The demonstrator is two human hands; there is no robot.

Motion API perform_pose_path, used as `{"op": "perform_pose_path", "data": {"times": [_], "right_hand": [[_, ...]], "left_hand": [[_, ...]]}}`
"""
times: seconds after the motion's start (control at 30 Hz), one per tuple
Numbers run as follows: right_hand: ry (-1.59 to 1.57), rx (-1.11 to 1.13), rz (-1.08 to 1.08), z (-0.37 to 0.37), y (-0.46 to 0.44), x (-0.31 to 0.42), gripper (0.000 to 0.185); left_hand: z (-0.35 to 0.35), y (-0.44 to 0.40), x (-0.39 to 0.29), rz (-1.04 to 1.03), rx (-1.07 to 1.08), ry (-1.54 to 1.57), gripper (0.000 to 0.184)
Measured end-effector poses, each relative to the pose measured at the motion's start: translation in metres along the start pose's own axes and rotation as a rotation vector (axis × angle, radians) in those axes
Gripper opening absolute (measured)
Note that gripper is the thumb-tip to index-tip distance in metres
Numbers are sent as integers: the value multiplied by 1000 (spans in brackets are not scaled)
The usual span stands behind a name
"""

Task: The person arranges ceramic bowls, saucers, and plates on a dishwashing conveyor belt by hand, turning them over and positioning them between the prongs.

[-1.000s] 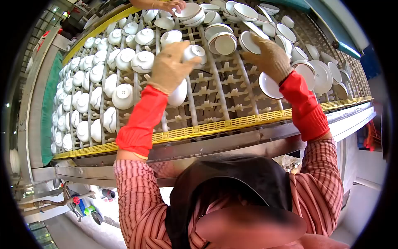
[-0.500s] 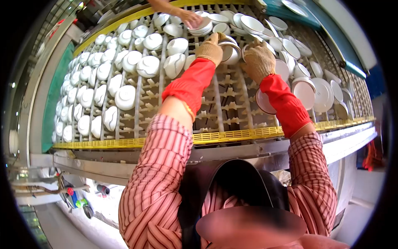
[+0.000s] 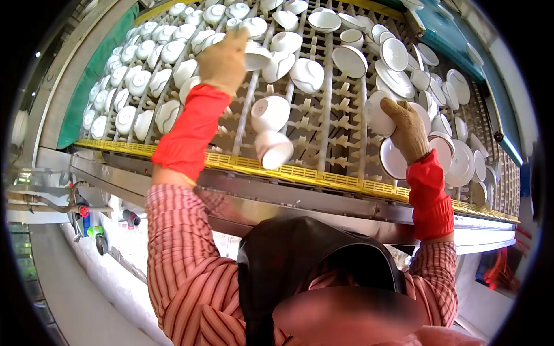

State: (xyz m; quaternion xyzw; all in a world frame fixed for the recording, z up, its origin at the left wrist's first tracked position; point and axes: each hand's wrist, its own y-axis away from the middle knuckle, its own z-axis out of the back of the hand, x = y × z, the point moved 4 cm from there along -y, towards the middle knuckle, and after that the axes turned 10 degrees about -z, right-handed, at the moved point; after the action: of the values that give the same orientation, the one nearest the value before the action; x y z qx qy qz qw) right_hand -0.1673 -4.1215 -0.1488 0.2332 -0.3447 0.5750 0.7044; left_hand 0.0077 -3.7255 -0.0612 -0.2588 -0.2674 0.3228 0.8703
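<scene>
My left hand [image 3: 222,64], in a tan work glove with a red cuff, is raised over the bowl rows. Its fingers close on the edge of a white bowl [image 3: 257,57]. Further right, my right hand [image 3: 408,128], gloved alike, has its thumb against a white plate [image 3: 380,114], the fingers curled behind. A dark-rimmed dish [image 3: 393,158] stands just below that hand. Between my hands are an upturned white bowl [image 3: 270,113] on the pegs and a blurred, tilted bowl [image 3: 274,150] near the yellow edge.
Rows of upturned bowls [image 3: 138,82] fill the left of the pegged conveyor [image 3: 340,130]. Plates and dishes [image 3: 461,163] lean close together on its right. A yellow slotted edge strip [image 3: 311,176] and metal ledge [image 3: 300,202] run before me. A teal panel [image 3: 456,52] borders the upper right.
My left hand has moved left, away from the middle stack, and my right hand has come nearer and right. Two bowls now show between them. The other person's hand is out of view.
</scene>
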Motion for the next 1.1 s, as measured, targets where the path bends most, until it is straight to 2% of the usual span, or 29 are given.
{"op": "perform_pose_path", "data": {"times": [0.03, 0.1, 0.17, 0.2, 0.23, 0.27, 0.3, 0.33, 0.37, 0.4, 0.43, 0.47, 0.5, 0.53, 0.6, 0.63, 0.67, 0.7, 0.77, 0.83, 0.87, 0.97, 1.0, 1.07, 1.1], "right_hand": [[24, -14, 119, 1, 5, 13, 41], [74, -54, 357, 4, 17, 39, 44], [198, -136, 511, 8, 24, 73, 49], [133, -206, 631, 6, 23, 84, 54], [131, -247, 677, 6, 22, 96, 53], [45, -204, 637, -1, 12, 97, 51], [-95, -115, 560, -13, -1, 94, 47], [-239, -39, 479, -25, -13, 91, 44], [-571, 172, 207, -41, -15, 98, 38], [-928, 278, -102, -57, -14, 103, 36], [-1389, 462, -601, -75, 3, 114, 37], [-534, 423, -74, -70, 3, 112, 37], [331, 321, 426, -74, 12, 108, 38], [359, 348, 551, -73, 15, 96, 39], [-205, 428, 23, -58, 14, 84, 37], [-485, 461, -253, -57, 19, 75, 36], [-142, 148, 61, -40, 22, 73, 38], [193, 200, 31, -21, 29, 98, 52], [540, 114, 187, -12, 45, 94, 68], [634, 163, 236, -9, 63, 67, 77], [679, 189, 261, -10, 73, 56, 82], [927, -90, 359, -3, 97, 51, 82], [949, -143, 345, -1, 100, 43, 78], [683, 63, -46, 19, 107, 25, 78], [547, 161, -236, 28, 112, 16, 78]], "left_hand": [[7, 19, 8, 81, 257, -164, 39], [1, 67, 18, 176, 649, -90, 52], [25, 105, -6, 134, 582, 253, 60], [41, 105, -17, 104, 633, 305, 61], [55, 107, -25, 132, 594, 340, 59], [67, 109, -34, 158, 551, 376, 57], [75, 113, -41, 182, 509, 415, 55], [79, 117, -47, 168, 396, 612, 52], [85, 115, -58, 130, 308, 674, 53], [91, 107, -75, 96, 217, 734, 55], [97, 101, -88, 63, 124, 791, 56], [99, 100, -97, 3, 146, 777, 69], [100, 96, -104, -36, 177, 708, 72], [101, 90, -110, -74, 204, 633, 75], [95, 89, -114, -114, 221, 523, 76], [89, 91, -114, -69, 194, 526, 75], [83, 92, -117, -26, 170, 525, 74], [79, 92, -121, 12, 145, 523, 74], [70, 90, -129, 159, 214, 508, 63], [59, 90, -130, 271, 294, 514, 56], [48, 97, -122, 302, 286, 568, 42], [47, 101, -97, 406, 412, 580, 40], [52, 100, -81, 367, 335, 619, 38], [68, 109, -44, 294, 164, 235, 38], [79, 115, -22, 295, 166, 29, 39]]}}
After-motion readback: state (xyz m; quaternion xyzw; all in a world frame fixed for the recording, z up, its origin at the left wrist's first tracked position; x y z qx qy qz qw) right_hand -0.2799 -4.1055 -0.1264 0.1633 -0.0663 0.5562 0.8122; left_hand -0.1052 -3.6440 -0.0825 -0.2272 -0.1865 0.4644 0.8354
